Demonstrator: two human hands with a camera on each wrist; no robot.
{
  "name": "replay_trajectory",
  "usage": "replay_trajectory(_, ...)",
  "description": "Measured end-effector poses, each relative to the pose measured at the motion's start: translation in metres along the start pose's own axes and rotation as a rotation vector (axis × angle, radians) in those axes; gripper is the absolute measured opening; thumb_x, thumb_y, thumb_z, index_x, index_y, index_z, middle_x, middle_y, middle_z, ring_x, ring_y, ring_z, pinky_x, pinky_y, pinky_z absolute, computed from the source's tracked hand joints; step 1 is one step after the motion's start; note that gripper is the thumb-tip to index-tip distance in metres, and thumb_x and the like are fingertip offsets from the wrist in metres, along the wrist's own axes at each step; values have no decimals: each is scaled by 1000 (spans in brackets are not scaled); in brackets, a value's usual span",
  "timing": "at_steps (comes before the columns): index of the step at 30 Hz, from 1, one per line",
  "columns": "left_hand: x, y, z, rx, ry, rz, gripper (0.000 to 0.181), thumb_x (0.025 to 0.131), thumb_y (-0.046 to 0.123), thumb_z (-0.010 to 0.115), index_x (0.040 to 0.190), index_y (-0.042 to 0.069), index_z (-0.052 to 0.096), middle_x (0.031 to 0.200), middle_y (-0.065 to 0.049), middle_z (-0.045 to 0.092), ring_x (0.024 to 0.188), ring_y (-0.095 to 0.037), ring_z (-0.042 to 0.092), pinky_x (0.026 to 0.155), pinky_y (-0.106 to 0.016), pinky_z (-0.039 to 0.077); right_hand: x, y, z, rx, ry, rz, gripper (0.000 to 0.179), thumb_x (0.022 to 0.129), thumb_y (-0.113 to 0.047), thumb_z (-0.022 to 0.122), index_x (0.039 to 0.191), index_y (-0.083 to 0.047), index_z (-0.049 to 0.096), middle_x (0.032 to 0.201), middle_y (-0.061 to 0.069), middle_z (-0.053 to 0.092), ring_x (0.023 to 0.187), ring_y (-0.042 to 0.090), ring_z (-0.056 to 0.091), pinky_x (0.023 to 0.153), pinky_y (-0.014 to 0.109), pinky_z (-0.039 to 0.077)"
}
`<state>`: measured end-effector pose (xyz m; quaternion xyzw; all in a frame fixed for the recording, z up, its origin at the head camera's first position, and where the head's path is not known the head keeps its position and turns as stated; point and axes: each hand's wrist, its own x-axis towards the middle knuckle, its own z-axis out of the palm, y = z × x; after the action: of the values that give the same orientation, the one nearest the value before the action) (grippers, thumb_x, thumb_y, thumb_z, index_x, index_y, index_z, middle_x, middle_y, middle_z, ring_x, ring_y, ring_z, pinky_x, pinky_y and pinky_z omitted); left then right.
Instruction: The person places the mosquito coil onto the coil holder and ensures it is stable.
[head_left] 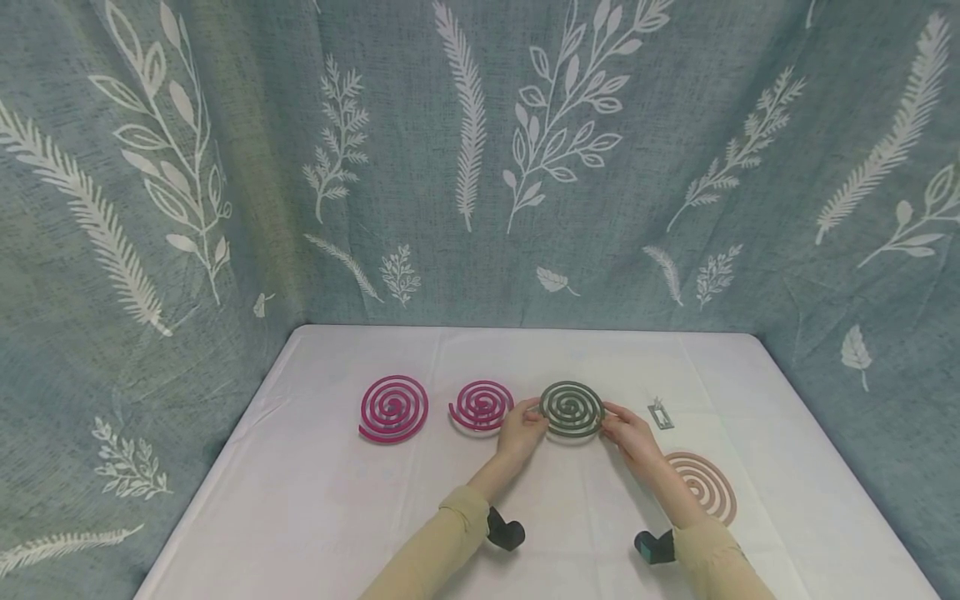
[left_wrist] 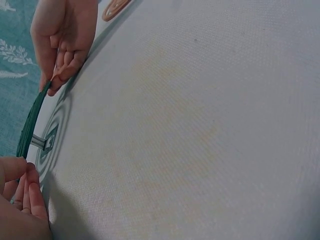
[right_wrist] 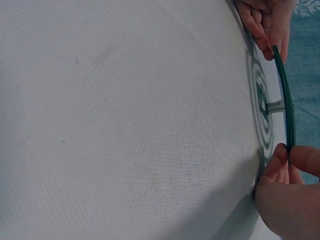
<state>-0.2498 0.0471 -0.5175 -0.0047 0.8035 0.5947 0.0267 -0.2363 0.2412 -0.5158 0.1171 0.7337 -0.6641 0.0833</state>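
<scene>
A green mosquito coil (head_left: 571,407) is held level above the table by both hands. My left hand (head_left: 520,431) pinches its left rim between thumb and fingers, and my right hand (head_left: 632,435) pinches the right rim. Under the coil's middle, a small metal stand (left_wrist: 49,141) rises from the tabletop, its upright meeting the coil's underside in both wrist views. Seen edge-on in the right wrist view, the green coil (right_wrist: 286,95) bows slightly, with its spiral shadow on the cloth beneath.
Two magenta coils (head_left: 393,408) stand in a row to the left, the smaller one (head_left: 480,405) close by my left hand. Another metal stand (head_left: 661,414) lies right of my right hand. A tan coil (head_left: 724,493) is partly hidden by my right forearm. Patterned curtains surround the white table (head_left: 315,517).
</scene>
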Motion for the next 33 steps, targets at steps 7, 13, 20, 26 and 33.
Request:
replay_trajectory(7, 2, -2, 0, 2, 2, 6, 41, 83, 3, 65, 124, 1, 58, 92, -15, 67, 82, -22, 65, 73, -29, 54, 3, -1, 3, -4, 19, 42, 51, 96, -6, 40, 145, 4, 29, 144, 26, 37, 133, 34, 40, 112, 40, 35)
replay_trajectory(13, 2, -3, 0, 14, -1, 10, 41, 84, 5, 64, 124, 1, 58, 94, -15, 67, 84, -23, 65, 75, -32, 54, 3, -1, 4, -15, 31, 50, 50, 97, -4, 39, 144, 5, 29, 144, 27, 38, 132, 34, 41, 111, 42, 35)
replay_trajectory(20, 0, -4, 0, 8, -10, 12, 41, 84, 4, 64, 124, 1, 58, 95, -16, 67, 84, -24, 65, 76, -33, 54, 5, 1, 3, -9, 28, 50, 50, 96, -3, 39, 144, 6, 29, 143, 27, 38, 131, 35, 41, 111, 41, 36)
replay_trajectory(26, 0, -5, -1, -7, -17, 24, 41, 84, 4, 63, 124, 0, 58, 94, -17, 66, 82, -22, 64, 74, -32, 54, 3, -1, 3, -22, 32, 46, 50, 96, -4, 40, 144, 5, 30, 142, 27, 40, 126, 30, 47, 110, 41, 37)
replay_trajectory(33, 0, -5, 0, -10, -8, 22, 41, 84, 4, 64, 124, 1, 58, 93, -16, 66, 81, -22, 64, 73, -31, 54, 3, 0, 3, -22, 38, 48, 49, 96, -5, 41, 143, 4, 33, 139, 26, 43, 108, 12, 55, 109, 40, 39)
